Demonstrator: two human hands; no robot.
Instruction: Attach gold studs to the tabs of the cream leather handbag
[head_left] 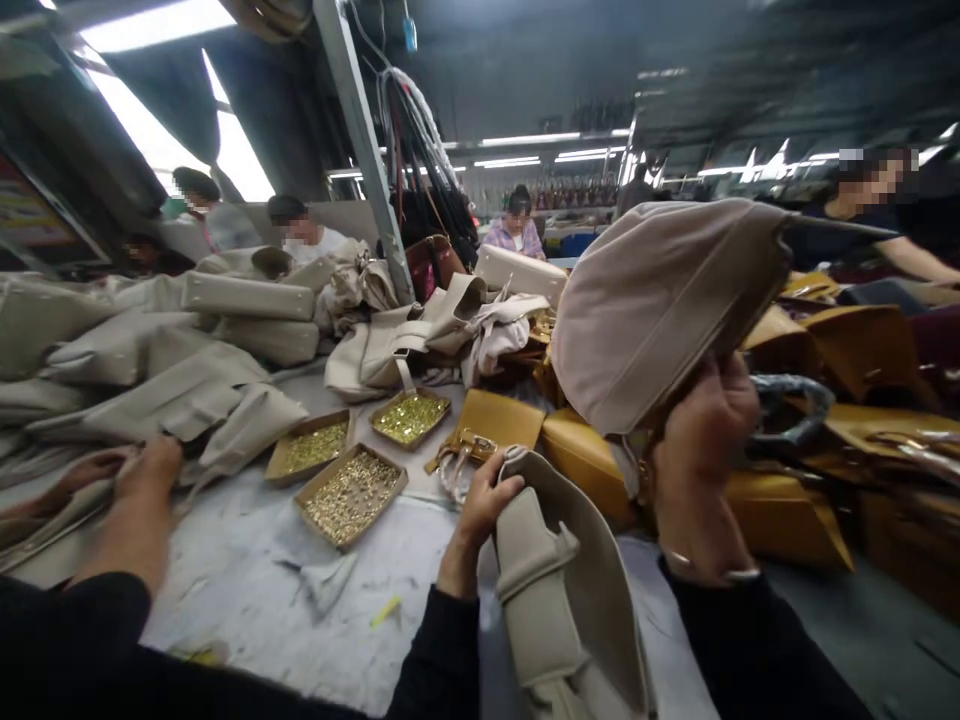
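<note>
My left hand (480, 510) is closed on the rim of a beige handbag body (570, 590), its thumb over the edge. The bag's mouth gapes toward the right, and a strap with a flap runs down its outer side. Higher up, my right hand (705, 450) grips the lower edge of a pale pinkish fabric bag lining (645, 310). The lining is puffed out, with a seam band across it and a darker edge on the right. It hangs above the bag body, apart from it. The fingertips of my right hand are partly hidden.
Cardboard trays of small gold metal pieces (349, 495) lie on the white-covered table (247, 600). Beige bags (247, 300) are heaped behind and left, mustard bags (787, 520) right. A co-worker's hand (154, 465) handles beige material at left. A metal post (364, 140) rises behind.
</note>
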